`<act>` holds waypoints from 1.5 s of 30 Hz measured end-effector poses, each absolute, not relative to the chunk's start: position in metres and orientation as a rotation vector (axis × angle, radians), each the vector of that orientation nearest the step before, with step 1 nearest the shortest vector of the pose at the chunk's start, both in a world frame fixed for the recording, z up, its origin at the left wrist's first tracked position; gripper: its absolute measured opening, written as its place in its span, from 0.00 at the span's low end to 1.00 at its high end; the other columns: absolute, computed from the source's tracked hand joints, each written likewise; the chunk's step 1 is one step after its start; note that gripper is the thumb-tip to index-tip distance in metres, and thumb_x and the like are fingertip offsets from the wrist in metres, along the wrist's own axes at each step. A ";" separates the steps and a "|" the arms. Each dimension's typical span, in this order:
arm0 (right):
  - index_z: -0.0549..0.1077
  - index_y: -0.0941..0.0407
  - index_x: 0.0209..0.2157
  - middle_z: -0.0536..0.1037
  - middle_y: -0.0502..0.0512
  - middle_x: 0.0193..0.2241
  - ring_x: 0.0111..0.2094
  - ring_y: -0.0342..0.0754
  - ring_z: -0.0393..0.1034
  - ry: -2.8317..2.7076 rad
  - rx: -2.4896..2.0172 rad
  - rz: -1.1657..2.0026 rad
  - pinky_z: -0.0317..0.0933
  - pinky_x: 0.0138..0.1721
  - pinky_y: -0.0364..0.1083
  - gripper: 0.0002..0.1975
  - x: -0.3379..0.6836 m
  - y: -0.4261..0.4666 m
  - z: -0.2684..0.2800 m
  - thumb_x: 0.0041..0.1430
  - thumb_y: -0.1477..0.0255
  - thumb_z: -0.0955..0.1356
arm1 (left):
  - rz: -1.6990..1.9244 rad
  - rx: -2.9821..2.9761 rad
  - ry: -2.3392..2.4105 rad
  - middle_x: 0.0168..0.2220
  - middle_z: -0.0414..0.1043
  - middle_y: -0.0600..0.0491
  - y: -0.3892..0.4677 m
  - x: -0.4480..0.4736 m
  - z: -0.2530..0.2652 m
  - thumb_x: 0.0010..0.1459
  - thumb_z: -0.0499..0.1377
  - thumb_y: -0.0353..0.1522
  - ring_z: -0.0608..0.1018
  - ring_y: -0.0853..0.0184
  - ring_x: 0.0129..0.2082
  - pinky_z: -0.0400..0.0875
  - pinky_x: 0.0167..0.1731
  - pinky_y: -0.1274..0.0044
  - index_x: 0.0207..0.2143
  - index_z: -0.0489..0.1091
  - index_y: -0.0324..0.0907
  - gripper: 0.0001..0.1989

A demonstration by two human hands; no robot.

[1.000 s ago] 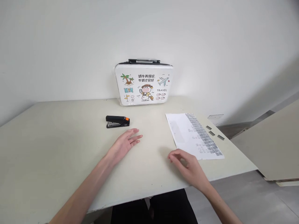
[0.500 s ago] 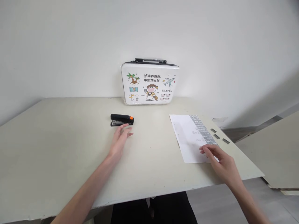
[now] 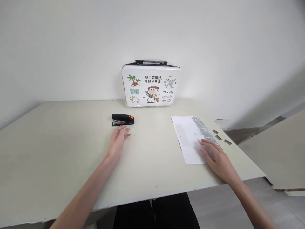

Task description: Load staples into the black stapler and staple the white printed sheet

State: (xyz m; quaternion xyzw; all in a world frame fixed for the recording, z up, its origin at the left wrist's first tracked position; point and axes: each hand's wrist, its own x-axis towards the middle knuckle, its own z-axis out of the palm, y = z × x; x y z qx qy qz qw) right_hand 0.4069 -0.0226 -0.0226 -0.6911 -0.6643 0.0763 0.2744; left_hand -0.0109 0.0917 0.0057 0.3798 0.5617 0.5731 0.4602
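A black stapler (image 3: 122,120) with an orange patch lies on the left half of the table, its jaw end to the left. Just in front of it rests my left hand (image 3: 118,140), fingers loosely spread and holding nothing. On the right, a sheet of white paper (image 3: 184,133) with a grey brick pattern along its right edge lies flat. My right hand (image 3: 218,159) is over the sheet's lower right part, fingers apart and nothing gripped; it covers that corner. Several grey staple strips (image 3: 218,137) lie to the right of the sheet.
A white case (image 3: 150,86) with cartoon prints and a black handle stands upright against the wall at the back of the pale table (image 3: 147,171). The table's right edge slants close past the staple strips. Below the front edge are dark-clothed legs (image 3: 175,211).
My right hand has lowered onto the paper, its fingers now stretched out more. My left hand stays near the stapler. The whole view has shifted slightly.
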 end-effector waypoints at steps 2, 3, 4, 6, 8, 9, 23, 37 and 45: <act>0.70 0.47 0.62 0.67 0.55 0.69 0.69 0.62 0.60 -1.837 -1.851 0.217 0.67 0.60 0.62 0.25 0.406 -0.024 -0.029 0.73 0.51 0.59 | 1.369 0.973 1.405 0.53 0.76 0.46 0.090 -0.010 0.007 0.60 0.62 0.38 0.81 0.57 0.51 0.71 0.57 0.65 0.42 0.75 0.44 0.11; 0.69 0.47 0.64 0.65 0.54 0.70 0.71 0.61 0.56 -1.867 -1.843 0.230 0.61 0.66 0.64 0.26 0.405 -0.025 -0.032 0.74 0.52 0.59 | 1.340 1.008 1.422 0.52 0.77 0.47 0.088 -0.010 0.009 0.60 0.62 0.39 0.81 0.57 0.50 0.70 0.57 0.64 0.42 0.75 0.44 0.11; 0.67 0.48 0.66 0.63 0.53 0.71 0.73 0.60 0.54 -1.896 -1.833 0.241 0.56 0.69 0.65 0.27 0.404 -0.026 -0.034 0.74 0.52 0.59 | 1.307 1.054 1.442 0.52 0.78 0.47 0.087 -0.009 0.010 0.60 0.61 0.39 0.81 0.57 0.50 0.70 0.56 0.64 0.42 0.75 0.44 0.11; 0.66 0.48 0.68 0.61 0.53 0.72 0.73 0.59 0.52 -1.938 -1.817 0.243 0.51 0.72 0.65 0.27 0.400 -0.028 -0.037 0.74 0.53 0.59 | 1.226 1.161 1.494 0.50 0.79 0.48 0.084 -0.007 0.014 0.60 0.60 0.40 0.81 0.58 0.48 0.71 0.55 0.65 0.42 0.75 0.45 0.12; 0.67 0.48 0.68 0.61 0.53 0.72 0.73 0.60 0.53 -1.958 -1.795 0.213 0.51 0.72 0.65 0.27 0.392 -0.031 -0.038 0.74 0.53 0.59 | 1.136 1.287 1.540 0.48 0.79 0.50 0.080 -0.005 0.016 0.61 0.60 0.41 0.81 0.58 0.47 0.73 0.50 0.66 0.42 0.75 0.46 0.12; 0.68 0.49 0.67 0.62 0.54 0.71 0.73 0.60 0.54 -1.965 -1.777 0.190 0.52 0.72 0.65 0.27 0.387 -0.034 -0.038 0.74 0.54 0.60 | 1.096 1.356 1.554 0.48 0.79 0.50 0.078 -0.004 0.017 0.61 0.59 0.41 0.81 0.58 0.46 0.74 0.48 0.67 0.42 0.75 0.46 0.12; 0.64 0.52 0.70 0.63 0.55 0.70 0.72 0.57 0.55 -2.180 -1.252 0.688 0.59 0.70 0.61 0.26 0.201 -0.090 0.019 0.74 0.61 0.63 | 0.415 2.435 1.382 0.75 0.51 0.56 0.060 0.000 0.014 0.74 0.45 0.50 0.45 0.51 0.76 0.43 0.72 0.53 0.71 0.58 0.53 0.29; 0.77 0.52 0.43 0.84 0.58 0.44 0.45 0.53 0.79 -1.750 -1.333 0.903 0.72 0.44 0.50 0.18 0.280 0.054 0.008 0.69 0.55 0.63 | 0.300 2.523 1.469 0.76 0.46 0.63 0.053 -0.096 0.007 0.74 0.47 0.50 0.45 0.56 0.77 0.37 0.74 0.56 0.74 0.48 0.62 0.30; 0.76 0.54 0.40 0.82 0.59 0.41 0.29 0.45 0.72 -1.572 -1.375 1.002 0.60 0.19 0.41 0.18 0.290 0.109 -0.007 0.64 0.54 0.65 | 0.365 2.356 1.574 0.73 0.57 0.54 0.054 -0.079 0.025 0.74 0.46 0.49 0.54 0.54 0.75 0.49 0.72 0.56 0.70 0.60 0.52 0.28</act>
